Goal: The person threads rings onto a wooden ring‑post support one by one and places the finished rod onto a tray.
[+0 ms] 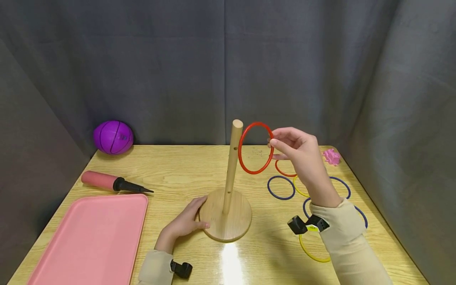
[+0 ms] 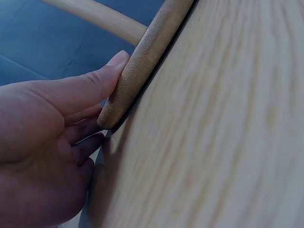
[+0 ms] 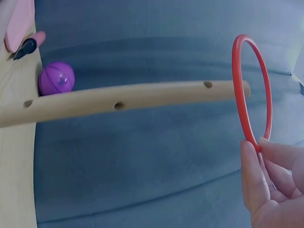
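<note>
A slim red ring (image 1: pixel 254 172) is pinched between thumb and fingers of my right hand (image 1: pixel 303 158). It is held upright, just right of the wooden post (image 1: pixel 231 170), near its upper part. In the right wrist view the ring (image 3: pixel 240 104) overlaps the post's tip (image 3: pixel 246 89). Several small holes run along the post, which rises from a round wooden base (image 1: pixel 238 225). My left hand (image 1: pixel 187 220) grips the base's left edge, thumb on top and fingers curled at the rim in the left wrist view.
Blue rings (image 1: pixel 281 199), yellow rings (image 1: pixel 313 259) and another red ring (image 1: pixel 286 175) lie at the right, partly behind my right arm. A small pink figure (image 1: pixel 332 157) sits beyond. At the left are a pink tray (image 1: pixel 89 245), a hand pump (image 1: pixel 101 181) and a purple ball (image 1: pixel 113 137).
</note>
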{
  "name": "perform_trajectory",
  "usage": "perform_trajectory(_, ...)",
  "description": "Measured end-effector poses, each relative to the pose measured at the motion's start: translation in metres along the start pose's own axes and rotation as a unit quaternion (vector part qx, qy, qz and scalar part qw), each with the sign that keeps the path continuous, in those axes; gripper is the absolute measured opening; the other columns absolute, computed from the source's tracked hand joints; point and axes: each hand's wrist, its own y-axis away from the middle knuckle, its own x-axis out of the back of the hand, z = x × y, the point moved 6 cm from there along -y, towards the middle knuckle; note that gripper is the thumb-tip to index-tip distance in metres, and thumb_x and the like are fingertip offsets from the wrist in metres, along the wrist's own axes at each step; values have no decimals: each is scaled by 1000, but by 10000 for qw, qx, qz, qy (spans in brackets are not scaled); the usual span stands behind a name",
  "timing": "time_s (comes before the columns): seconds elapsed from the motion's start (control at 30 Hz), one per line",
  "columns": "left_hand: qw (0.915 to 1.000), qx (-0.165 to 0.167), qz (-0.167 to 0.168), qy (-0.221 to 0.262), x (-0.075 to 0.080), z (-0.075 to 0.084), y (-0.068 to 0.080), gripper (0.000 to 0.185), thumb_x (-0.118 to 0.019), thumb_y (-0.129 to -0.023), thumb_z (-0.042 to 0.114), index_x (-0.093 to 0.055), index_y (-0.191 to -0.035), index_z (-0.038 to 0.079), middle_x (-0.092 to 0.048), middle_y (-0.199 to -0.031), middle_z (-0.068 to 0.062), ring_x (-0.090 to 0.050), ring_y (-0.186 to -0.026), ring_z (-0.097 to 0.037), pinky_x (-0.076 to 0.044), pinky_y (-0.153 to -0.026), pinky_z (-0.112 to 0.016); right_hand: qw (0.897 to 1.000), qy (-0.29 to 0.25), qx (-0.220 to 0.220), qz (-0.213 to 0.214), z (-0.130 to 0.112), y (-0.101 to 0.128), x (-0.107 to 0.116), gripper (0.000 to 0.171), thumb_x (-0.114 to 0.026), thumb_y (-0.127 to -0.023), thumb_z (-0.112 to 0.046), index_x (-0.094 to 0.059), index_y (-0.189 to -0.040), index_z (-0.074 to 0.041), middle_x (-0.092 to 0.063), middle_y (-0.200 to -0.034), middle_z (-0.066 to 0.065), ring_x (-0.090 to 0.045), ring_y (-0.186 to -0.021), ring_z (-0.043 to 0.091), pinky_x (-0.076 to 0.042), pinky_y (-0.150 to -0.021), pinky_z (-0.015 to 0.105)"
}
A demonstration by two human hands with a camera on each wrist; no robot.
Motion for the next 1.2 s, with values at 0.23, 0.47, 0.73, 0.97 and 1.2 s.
perform_trajectory(0.23,10000,-62,-49,-1,-1,-3,3,88,-78,-81,22,-29,-152,3,-25,-157,-22,-18,-146,-43,-21,-115,-62,9980,-600,-135,117,-8,-7,-13,15,-74,-85,-15,-70,-100,-11,-72,-87,-3,-70,-80,9,-60,-70,27)
perform_trajectory(0.47,9998,-161,-117,-69,-2,-4,2,89,-77,-82,24,-27,-153,4,-24,-157,-22,-16,-147,-44,-20,-115,-63,9955,-827,-410,234,-1,-10,-24,12,-73,-86,-13,-71,-98,-13,-72,-88,-3,-69,-81,9,-60,-69,26)
perform_trajectory(0.73,9996,-183,-208,12,-3,-5,3,92,-78,-81,25,-25,-153,4,-24,-157,-20,-16,-147,-42,-19,-117,-61,9931,-791,-841,183,27,-2,-33,16,-72,-87,-13,-68,-102,-8,-69,-87,-5,-66,-83,9,-60,-69,27)
perform_trajectory(0.97,9994,-263,-218,62,-3,-4,3,97,-81,-78,25,-25,-153,3,-25,-156,-20,-17,-146,-42,-20,-116,-61,9894,-767,-1226,153,54,6,-38,18,-67,-90,-6,-65,-106,0,-67,-84,-8,-65,-81,5,-60,-68,26)
perform_trajectory(1.2,9994,-241,-236,80,-4,-4,3,97,-81,-77,25,-24,-153,4,-25,-157,-19,-17,-147,-42,-20,-116,-61,9875,-427,-1513,81,81,16,-42,29,-68,-89,-7,-62,-114,8,-65,-83,-9,-65,-81,3,-60,-68,27)
